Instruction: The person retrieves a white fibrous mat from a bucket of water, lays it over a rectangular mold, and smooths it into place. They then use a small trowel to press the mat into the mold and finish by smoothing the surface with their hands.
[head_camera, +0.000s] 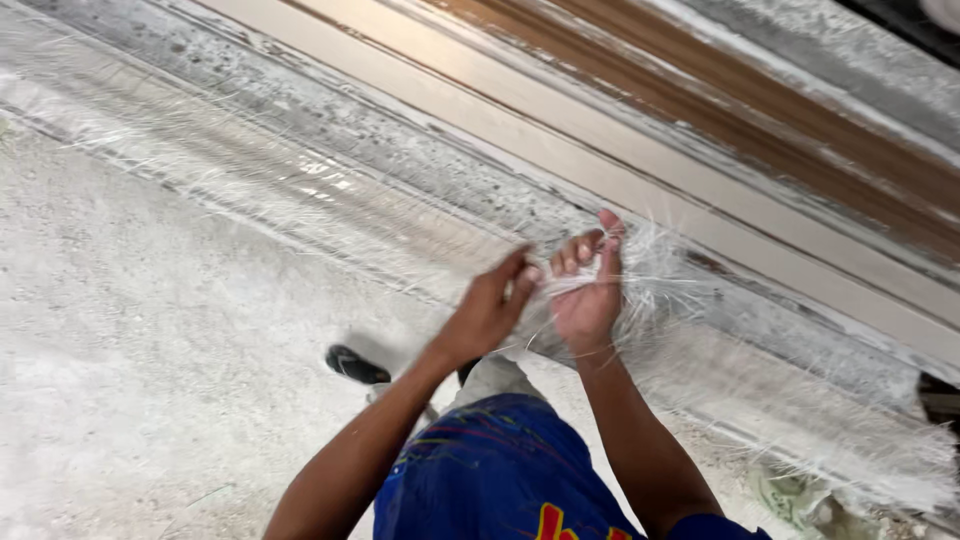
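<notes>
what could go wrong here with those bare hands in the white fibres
1. Both the left hand and right hand grip the white fibre bundle bare, so loose strands may prick or irritate skin.
2. Strands spread along the long mould; pulling the bundle could drag laid fibres out of place.
3. Fibres littering the dusty floor might catch the dark sandal.

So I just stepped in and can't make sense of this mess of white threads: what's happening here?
A person stands over a long strip of white fibre matting laid along a pale, dusty surface, beside a long brown and cream board. Both hands are at the strip's near edge: the right hand grips a bunched tuft of the loose white fibres, and the left hand pinches the same tuft beside it. The rest of the matting lies flat.
</notes>
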